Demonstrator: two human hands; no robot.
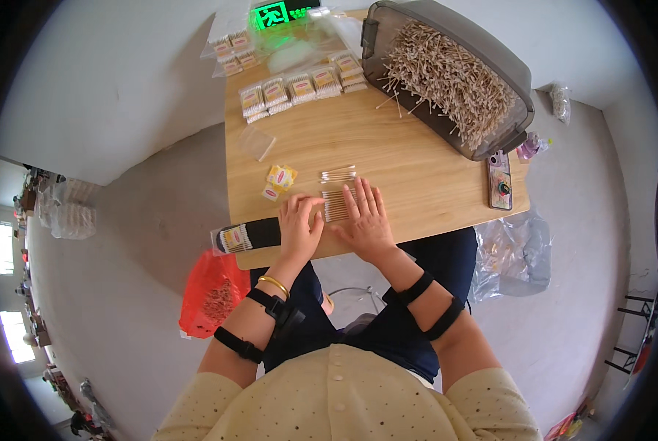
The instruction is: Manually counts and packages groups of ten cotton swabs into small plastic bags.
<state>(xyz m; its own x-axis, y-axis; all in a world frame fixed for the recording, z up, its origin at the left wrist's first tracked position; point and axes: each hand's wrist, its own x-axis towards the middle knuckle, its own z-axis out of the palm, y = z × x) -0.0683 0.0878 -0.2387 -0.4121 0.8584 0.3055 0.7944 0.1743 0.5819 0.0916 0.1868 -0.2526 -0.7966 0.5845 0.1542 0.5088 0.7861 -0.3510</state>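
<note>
A row of cotton swabs (336,206) lies side by side on the wooden table in front of me. My right hand (368,224) rests flat over the right end of the row, fingers stretched out. At the left end is my left hand (299,226), its fingers bent but apart, the index fingertip close to the swab tips. Neither hand grips anything that I can see. Just beyond the row lies a smaller loose group of swabs (338,175). Several yellow-and-white paper cards (279,180) lie left of it, and a clear plastic piece (257,142) sits farther back.
A grey bin (457,13) heaped with loose swabs tilts at the back right, beside a phone (499,184). Packed swab packets (301,88) line the far left. One packet (235,239) lies on something black at the left edge, above a red bag (210,290).
</note>
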